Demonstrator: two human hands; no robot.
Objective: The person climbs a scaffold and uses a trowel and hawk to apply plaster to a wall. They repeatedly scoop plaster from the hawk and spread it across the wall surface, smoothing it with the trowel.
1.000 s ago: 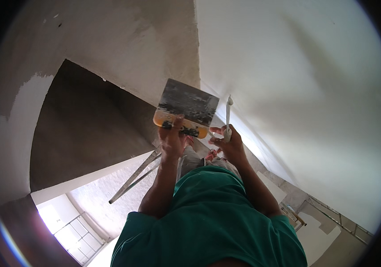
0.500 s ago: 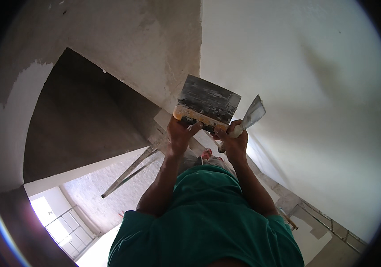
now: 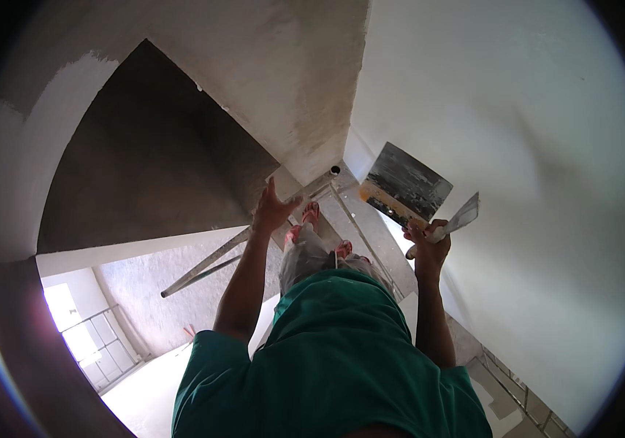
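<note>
My right hand (image 3: 429, 244) holds two tools at once. One is a wide filling knife (image 3: 411, 182), its dark rectangular blade smeared with pale filler above an orange-and-black handle. The other is a narrower putty knife (image 3: 464, 217), whose whitish blade sticks out past the right side of that hand. Both are close to the white wall (image 3: 546, 212) on the right, and I cannot tell whether either touches it. Off to the left, my left hand (image 3: 272, 212) is raised with nothing in it, fingers apart.
Below are my feet (image 3: 311, 213) in red footwear, beside metal tubes (image 3: 206, 269) of what looks like a stand or scaffold. A dark recessed surface (image 3: 151, 168) lies left, bordered by a beige plastered surface (image 3: 290, 80). Farther down left are a bright window (image 3: 71, 314) and a metal frame (image 3: 111, 339).
My left hand has let go of the wide filling knife and moved left, opening. My right hand has carried both knives to the right, toward the white wall. The view has shifted too.
</note>
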